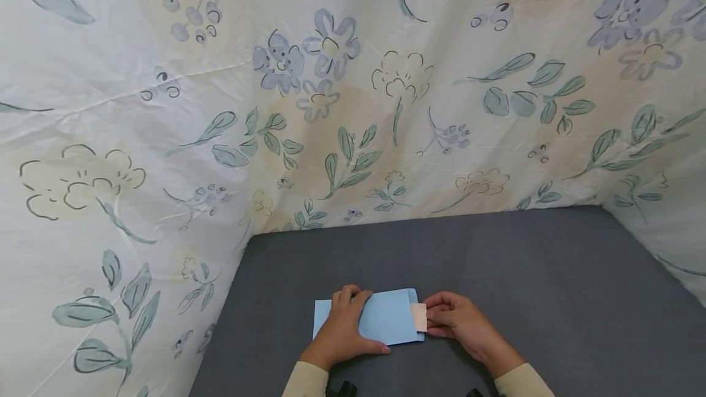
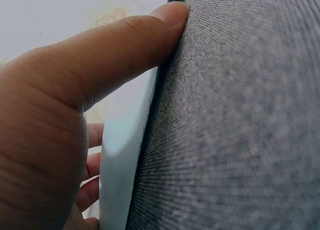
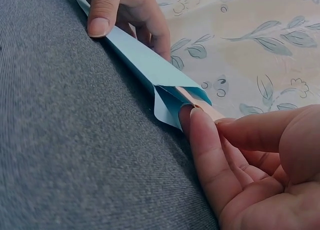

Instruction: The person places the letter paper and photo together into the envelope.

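A light blue paper envelope [image 1: 388,317] lies lengthwise across the dark grey surface, its open end to the right. My left hand [image 1: 344,329] holds it across its width, the thumb along the near edge and the other fingers at the far edge. From the open end a pale peach piece of paper or card [image 1: 419,317] sticks partly out. Its outer edge is pinched between the thumb and fingers of my right hand [image 1: 463,323]. In the right wrist view the envelope's mouth [image 3: 170,97] gapes a little; the rest of the peach piece is hidden inside.
A dark grey cloth-covered tabletop [image 1: 524,280] stretches around and behind the hands. Floral fabric [image 1: 386,109] hangs behind it and along both sides. Small black objects [image 1: 347,389] show near the sleeves at the bottom of the head view.
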A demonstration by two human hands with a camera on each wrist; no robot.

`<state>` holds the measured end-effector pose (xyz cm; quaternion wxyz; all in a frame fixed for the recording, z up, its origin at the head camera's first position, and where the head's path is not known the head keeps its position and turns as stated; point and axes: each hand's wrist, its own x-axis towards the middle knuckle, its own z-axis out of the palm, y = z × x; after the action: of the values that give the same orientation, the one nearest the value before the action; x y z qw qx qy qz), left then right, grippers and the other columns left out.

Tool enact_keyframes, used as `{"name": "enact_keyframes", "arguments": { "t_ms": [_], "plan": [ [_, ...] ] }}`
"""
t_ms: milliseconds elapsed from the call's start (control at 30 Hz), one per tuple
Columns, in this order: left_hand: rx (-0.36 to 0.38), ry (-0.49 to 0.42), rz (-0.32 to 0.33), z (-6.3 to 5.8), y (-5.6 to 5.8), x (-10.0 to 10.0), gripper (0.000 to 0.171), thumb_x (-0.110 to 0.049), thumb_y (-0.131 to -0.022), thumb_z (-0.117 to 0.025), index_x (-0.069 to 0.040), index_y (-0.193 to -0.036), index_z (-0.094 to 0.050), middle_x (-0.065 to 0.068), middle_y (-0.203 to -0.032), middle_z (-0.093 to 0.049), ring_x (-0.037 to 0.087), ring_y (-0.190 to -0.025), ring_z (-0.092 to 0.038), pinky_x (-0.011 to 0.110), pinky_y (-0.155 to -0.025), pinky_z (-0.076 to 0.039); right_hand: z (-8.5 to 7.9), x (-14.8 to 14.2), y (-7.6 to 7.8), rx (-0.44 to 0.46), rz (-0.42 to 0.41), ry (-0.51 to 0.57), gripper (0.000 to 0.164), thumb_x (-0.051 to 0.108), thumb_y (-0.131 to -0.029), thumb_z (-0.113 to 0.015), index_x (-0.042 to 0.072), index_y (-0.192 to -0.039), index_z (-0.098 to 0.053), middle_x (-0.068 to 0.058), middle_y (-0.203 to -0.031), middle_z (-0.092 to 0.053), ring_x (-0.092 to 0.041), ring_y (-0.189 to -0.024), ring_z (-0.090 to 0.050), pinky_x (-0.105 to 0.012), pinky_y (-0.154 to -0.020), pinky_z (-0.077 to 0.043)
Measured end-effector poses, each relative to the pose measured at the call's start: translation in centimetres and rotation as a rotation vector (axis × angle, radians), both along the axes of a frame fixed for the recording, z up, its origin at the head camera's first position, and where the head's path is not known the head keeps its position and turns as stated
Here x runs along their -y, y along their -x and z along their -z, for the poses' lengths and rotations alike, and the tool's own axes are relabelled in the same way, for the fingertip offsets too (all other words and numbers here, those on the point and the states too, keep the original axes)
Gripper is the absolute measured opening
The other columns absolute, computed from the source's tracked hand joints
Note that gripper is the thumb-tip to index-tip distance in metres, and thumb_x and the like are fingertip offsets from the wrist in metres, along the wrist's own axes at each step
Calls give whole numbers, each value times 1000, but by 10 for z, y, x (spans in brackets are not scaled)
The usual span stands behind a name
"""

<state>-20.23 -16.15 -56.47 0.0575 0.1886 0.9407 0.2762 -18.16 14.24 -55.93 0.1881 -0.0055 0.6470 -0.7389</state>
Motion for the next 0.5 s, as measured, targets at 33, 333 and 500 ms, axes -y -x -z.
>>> {"name": "enact_keyframes", "arguments": {
  "t_ms": [33, 333, 500],
  "plan": [
    [0, -1, 1, 0, 0, 0, 119, -83, -64, -91, -20, -158, -55, 2, -146, -43, 29, -135, -36, 54, -101, -50, 0, 0, 0, -1, -2, 5, 31, 2, -104, -70, -14, -129, -61, -17, -106, -71, -29, -93, -72, -40, -82, -62],
    [-3, 0, -1, 0, 0, 0, 120, -84, -64, -91, -19, -159, -55, 2, -145, -43, 29, -135, -36, 54, -101, -50, 1, 2, 1, -5, -4, 15, 30, 2, -104, -69, -13, -129, -61, -16, -105, -71, -28, -93, -72, -39, -81, -62],
    [-3, -2, -2, 1, -1, 0, 119, -83, -64, -91, -20, -159, -55, 2, -145, -42, 29, -134, -37, 54, -100, -51, 1, 3, 1, -10, -10, 29, 30, 1, -105, -68, -14, -129, -61, -16, -105, -71, -28, -94, -73, -39, -82, -62]
  ]
}}
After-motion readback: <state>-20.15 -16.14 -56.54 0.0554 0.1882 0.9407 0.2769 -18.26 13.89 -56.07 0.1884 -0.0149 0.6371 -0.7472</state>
